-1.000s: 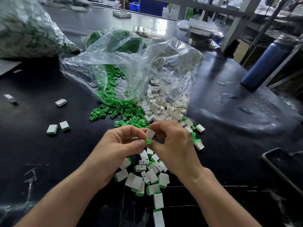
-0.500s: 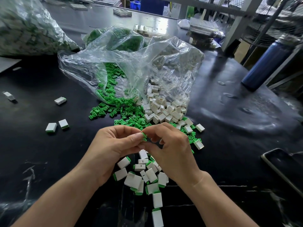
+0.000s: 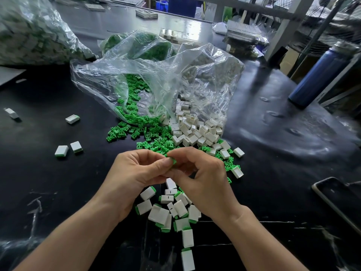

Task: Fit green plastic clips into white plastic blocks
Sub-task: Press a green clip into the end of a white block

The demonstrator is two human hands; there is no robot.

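Observation:
My left hand (image 3: 134, 173) and my right hand (image 3: 203, 178) meet above the black table, fingertips together. Between them shows the green end of a clip (image 3: 172, 161); the white block it belongs to is hidden by my fingers. My left thumb presses on the green end while my right fingers curl round the piece. Under my hands lies a pile of white blocks with green clips in them (image 3: 172, 210). Loose green clips (image 3: 136, 132) and bare white blocks (image 3: 195, 132) spill from a clear plastic bag (image 3: 156, 79) just beyond.
Three fitted blocks (image 3: 68, 149) lie scattered at the left. A large filled bag (image 3: 29, 32) sits at the far left. A blue bottle (image 3: 316, 77) stands at the right, and a phone (image 3: 336, 200) lies near the right edge.
The white block that showed between my fingertips a second ago is now covered by my fingers. Only the green end still shows. My hands have closed tighter together.

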